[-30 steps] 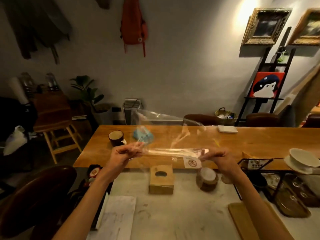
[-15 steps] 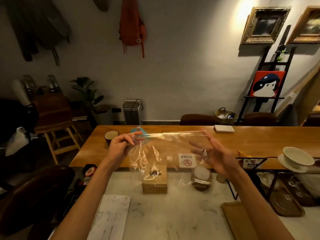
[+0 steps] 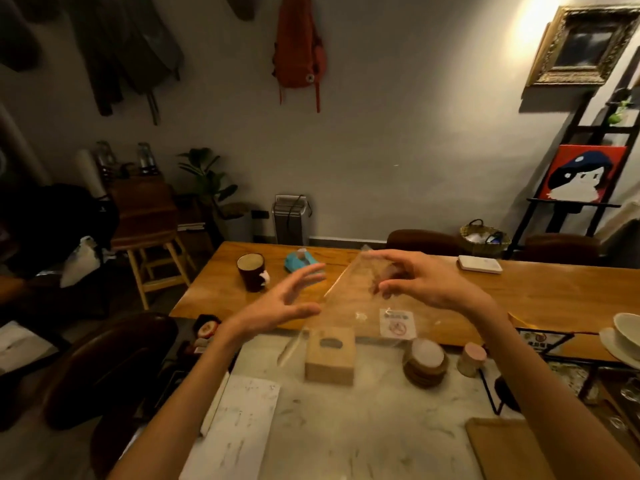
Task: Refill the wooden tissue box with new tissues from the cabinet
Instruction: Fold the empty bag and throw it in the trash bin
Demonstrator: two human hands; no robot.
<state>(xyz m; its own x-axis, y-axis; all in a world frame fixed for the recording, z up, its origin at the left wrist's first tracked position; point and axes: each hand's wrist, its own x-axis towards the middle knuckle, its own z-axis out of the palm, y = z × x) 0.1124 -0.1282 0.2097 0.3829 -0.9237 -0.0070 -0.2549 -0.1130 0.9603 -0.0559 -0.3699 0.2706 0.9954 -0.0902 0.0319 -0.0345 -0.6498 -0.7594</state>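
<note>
A small wooden tissue box (image 3: 330,355) with an oval slot on top stands on the marble counter (image 3: 363,427). Above it hangs a clear plastic bag (image 3: 367,306) with a white warning label. My right hand (image 3: 422,282) pinches the bag's upper edge. My left hand (image 3: 280,303) hovers just left of the bag with fingers spread, holding nothing. No tissues show in the box's slot.
A stack of round coasters (image 3: 425,362) and a small cup (image 3: 471,358) sit right of the box. A paper sheet (image 3: 239,424) lies at front left. Beyond the counter runs a wooden table (image 3: 519,292) with a dark mug (image 3: 252,271) and a blue tissue pack (image 3: 300,262).
My left hand has let go of the plastic bag and opened. The bag now hangs from my right hand alone, which has closed on its top edge.
</note>
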